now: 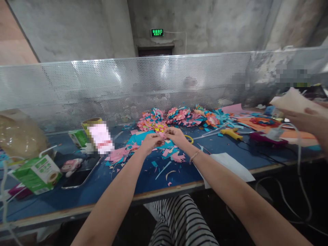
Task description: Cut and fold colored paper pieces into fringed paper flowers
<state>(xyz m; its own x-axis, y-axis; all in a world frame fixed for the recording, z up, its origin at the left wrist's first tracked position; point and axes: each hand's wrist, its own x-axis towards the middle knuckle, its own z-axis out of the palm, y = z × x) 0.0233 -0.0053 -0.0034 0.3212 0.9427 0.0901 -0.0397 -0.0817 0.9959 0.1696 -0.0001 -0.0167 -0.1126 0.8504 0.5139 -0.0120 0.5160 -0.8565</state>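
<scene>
My left hand (153, 141) and my right hand (175, 136) meet over the middle of the blue table, fingers pinched. Between their fingertips is a small pink paper piece (162, 135), partly hidden by the fingers. Just behind them lies a heap of paper flowers (152, 119) in pink, blue and yellow. A sheet of blue paper (137, 137) rests beside my left hand. Pink paper cutouts (119, 154) and small scraps are scattered around and in front of both hands. To the right of my right hand is a yellow ring (189, 139), maybe a tape roll or scissors handle.
A yellow glue gun (232, 133) and a purple power strip (269, 139) are on the right. A white sheet (228, 165) hangs over the front edge. At left stand a green carton (37, 174), a phone (80, 176) and a lit screen. Another person's arm (307, 116) reaches in at right.
</scene>
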